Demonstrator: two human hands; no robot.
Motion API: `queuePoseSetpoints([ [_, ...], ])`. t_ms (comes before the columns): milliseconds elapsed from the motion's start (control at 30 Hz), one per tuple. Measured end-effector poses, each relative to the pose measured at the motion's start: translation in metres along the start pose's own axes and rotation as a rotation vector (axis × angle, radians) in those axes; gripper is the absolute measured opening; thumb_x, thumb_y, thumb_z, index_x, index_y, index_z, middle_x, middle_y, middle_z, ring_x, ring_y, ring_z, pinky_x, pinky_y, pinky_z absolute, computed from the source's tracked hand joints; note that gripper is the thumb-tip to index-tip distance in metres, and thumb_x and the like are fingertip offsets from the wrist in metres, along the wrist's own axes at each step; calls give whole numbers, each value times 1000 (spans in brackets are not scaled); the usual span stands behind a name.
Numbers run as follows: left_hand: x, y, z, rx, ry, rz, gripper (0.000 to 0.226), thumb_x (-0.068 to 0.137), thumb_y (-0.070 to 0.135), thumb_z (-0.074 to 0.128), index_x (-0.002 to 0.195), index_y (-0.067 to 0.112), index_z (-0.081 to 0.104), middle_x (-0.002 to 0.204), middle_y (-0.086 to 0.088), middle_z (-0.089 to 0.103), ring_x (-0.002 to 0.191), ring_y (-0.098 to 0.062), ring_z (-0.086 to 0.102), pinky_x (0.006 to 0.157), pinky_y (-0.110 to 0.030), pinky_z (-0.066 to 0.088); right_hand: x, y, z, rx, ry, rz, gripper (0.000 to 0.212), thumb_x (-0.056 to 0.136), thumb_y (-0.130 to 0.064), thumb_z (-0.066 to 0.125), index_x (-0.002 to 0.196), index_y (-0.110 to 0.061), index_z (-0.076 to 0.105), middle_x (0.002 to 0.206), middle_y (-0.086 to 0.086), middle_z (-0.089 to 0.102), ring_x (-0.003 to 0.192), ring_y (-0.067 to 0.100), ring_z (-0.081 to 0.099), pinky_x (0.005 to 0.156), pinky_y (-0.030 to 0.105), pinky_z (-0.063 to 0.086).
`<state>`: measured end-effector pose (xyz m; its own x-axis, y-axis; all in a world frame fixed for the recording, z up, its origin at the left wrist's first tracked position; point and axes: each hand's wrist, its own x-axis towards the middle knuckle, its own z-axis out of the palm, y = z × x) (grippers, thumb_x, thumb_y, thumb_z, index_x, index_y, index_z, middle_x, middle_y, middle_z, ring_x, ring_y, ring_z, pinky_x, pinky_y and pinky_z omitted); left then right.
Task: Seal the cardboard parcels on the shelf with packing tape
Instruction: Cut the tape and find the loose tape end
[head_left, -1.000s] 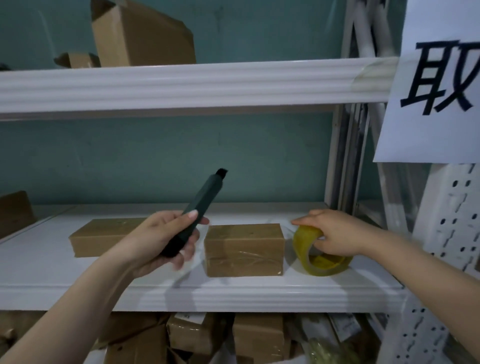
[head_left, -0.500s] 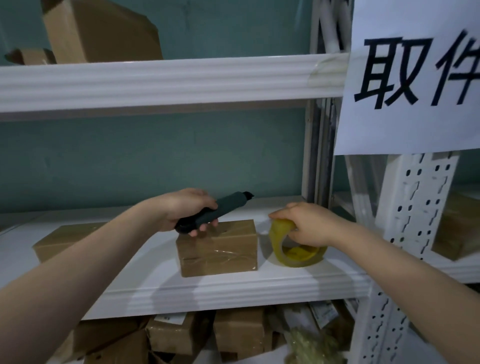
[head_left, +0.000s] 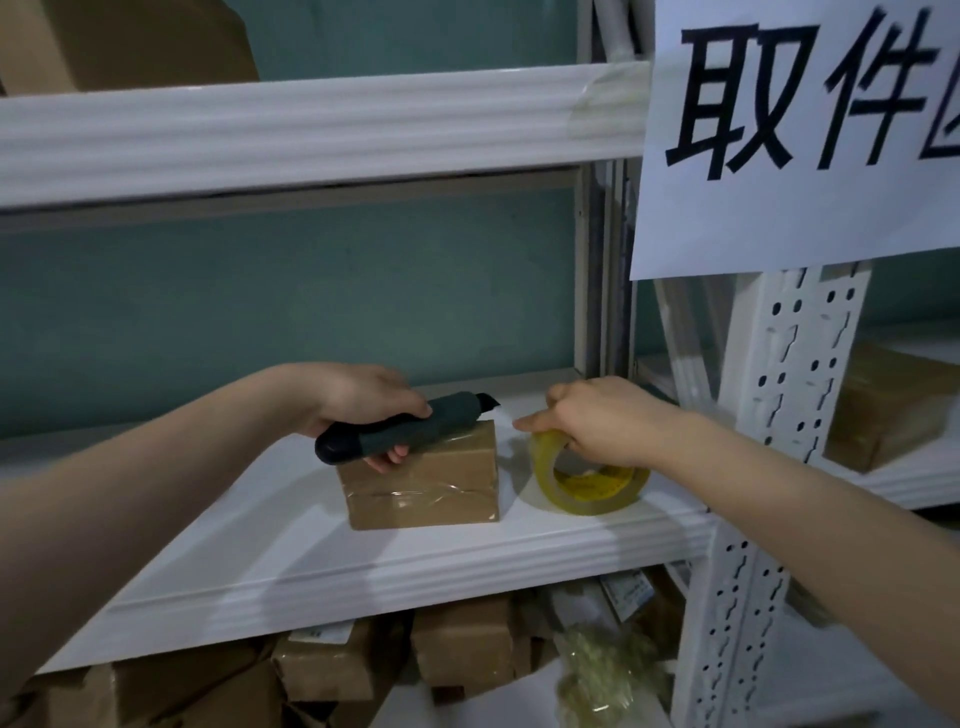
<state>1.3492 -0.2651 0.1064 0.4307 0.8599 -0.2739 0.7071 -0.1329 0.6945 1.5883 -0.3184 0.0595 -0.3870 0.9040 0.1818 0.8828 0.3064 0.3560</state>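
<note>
Two hands are at work on the middle shelf (head_left: 415, 566). The left hand (head_left: 363, 400) has brought the cutter (head_left: 415, 426) down flat across the top of the parcel (head_left: 426, 483). Its fingers (head_left: 387, 460) are curled round the dark handle. The blade end projects past the parcel's upper right edge, toward the tape roll (head_left: 587, 488).

The right hand (head_left: 608, 421) grips the tape roll, which stands tilted on the shelf just beside the parcel's right face. Most of its fingers wrap the rim, and the index finger (head_left: 530, 425) points left toward the parcel. Glossy tape already crosses the parcel's front face. Whether a strip runs from roll to parcel cannot be told.

Judgement: the cutter now lies where a strip would leave the parcel. The step in hand is probably severing the tape, which would finish this parcel.

Differences from the earlier frames:
- One second ago the cutter was held in the air, tip raised, in front of the gap between two parcels.
- Half a second ago it was nearly level over the parcel top.
- The right hand has held the roll at the same spot throughout.
- The view has swung right. The second parcel on the left is out of frame, and the sign (head_left: 805, 130) fills more of the upper right.
</note>
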Motion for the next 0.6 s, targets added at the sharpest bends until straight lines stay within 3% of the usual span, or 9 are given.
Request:
queuePoseSetpoints([
  [100, 1, -1, 0, 110, -6, -12, 37, 100, 25, 41, 73, 2, 54, 59, -12, 65, 64, -25, 69, 76, -38, 53, 1, 3, 1, -27, 19, 56, 57, 89, -10, 47, 140, -35, 43, 115, 5, 57, 100, 26, 58, 66, 30, 37],
  [233, 2, 4, 3, 125, 25, 6, 29, 99, 23, 41, 86, 0, 53, 54, -13, 60, 53, -26, 62, 63, -36, 57, -1, 9, 6, -4, -12, 79, 58, 87, -7, 50, 138, -33, 45, 116, 7, 58, 105, 27, 57, 69, 31, 40],
  [300, 7, 14, -4, 116, 90, 94, 30, 99, 22, 43, 82, 1, 56, 58, -13, 58, 52, -25, 57, 57, -34, 55, -1, 11, 9, 40, -8, 88, 59, 86, -7, 51, 138, -35, 45, 116, 6, 57, 105, 26, 56, 67, 29, 37],
  [400, 20, 26, -10, 137, 165, 228, 37, 98, 31, 44, 82, 5, 67, 87, -18, 70, 74, -29, 64, 79, -38, 53, 0, 13, 10, 80, 14, 85, 60, 86, -7, 51, 137, -37, 46, 112, 3, 58, 102, 24, 57, 67, 29, 36],
  [467, 30, 24, -6, 220, 158, 250, 40, 94, 40, 46, 91, 11, 72, 99, -11, 71, 93, -28, 64, 92, -35, 46, -1, 15, 11, 98, 26, 83, 59, 86, -8, 52, 137, -37, 47, 111, 3, 58, 102, 23, 57, 67, 30, 40],
  [533, 35, 16, 4, 291, 131, 235, 41, 94, 43, 46, 94, 8, 68, 95, -6, 67, 93, -25, 61, 89, -28, 43, -3, 17, 12, 109, 33, 84, 56, 87, -9, 50, 136, -37, 48, 108, 3, 58, 100, 23, 58, 71, 33, 48],
  [600, 37, 7, 14, 313, 102, 228, 53, 84, 54, 46, 98, 7, 66, 100, -12, 67, 96, -26, 61, 92, -30, 43, -5, 18, 13, 105, 38, 91, 53, 89, -11, 48, 136, -36, 48, 104, 3, 57, 98, 23, 57, 72, 35, 51],
])
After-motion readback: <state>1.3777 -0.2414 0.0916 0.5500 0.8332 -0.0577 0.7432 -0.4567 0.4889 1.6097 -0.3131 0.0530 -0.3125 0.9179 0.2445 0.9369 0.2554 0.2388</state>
